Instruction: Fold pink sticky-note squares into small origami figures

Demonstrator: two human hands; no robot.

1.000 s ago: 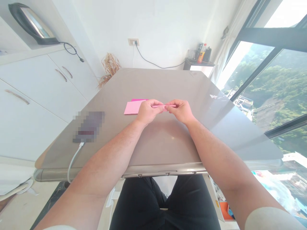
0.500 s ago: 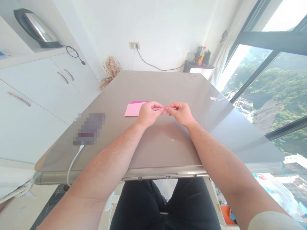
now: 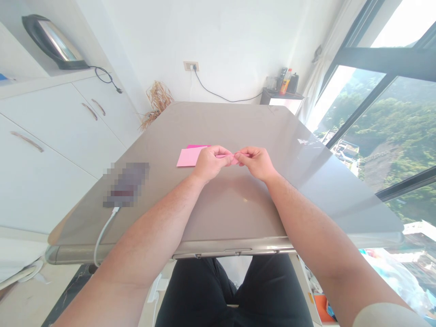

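Note:
A small pink sheet of paper (image 3: 235,160) is pinched between my two hands over the middle of the table. My left hand (image 3: 211,162) grips its left part, thumb and fingers pressed together. Close beside it, my right hand (image 3: 256,161) pinches the right part, the thumbs almost meeting. The fingers cover most of the sheet, so its full shape is hidden. Left of my left hand lies light pink paper (image 3: 188,157), with a darker magenta sheet (image 3: 198,146) showing at its back edge.
The grey-brown table (image 3: 235,209) spans the view. On its left lies a blurred-out dark device (image 3: 126,184) with a white cable (image 3: 102,234) running over the front edge. Dried stalks (image 3: 159,97) stand behind the far left corner; a small cabinet (image 3: 282,97) holding bottles is at the back right.
Both hands keep their pinch on the pink paper in nearly the same place. The whole view has shifted very slightly; the papers on the table have not moved.

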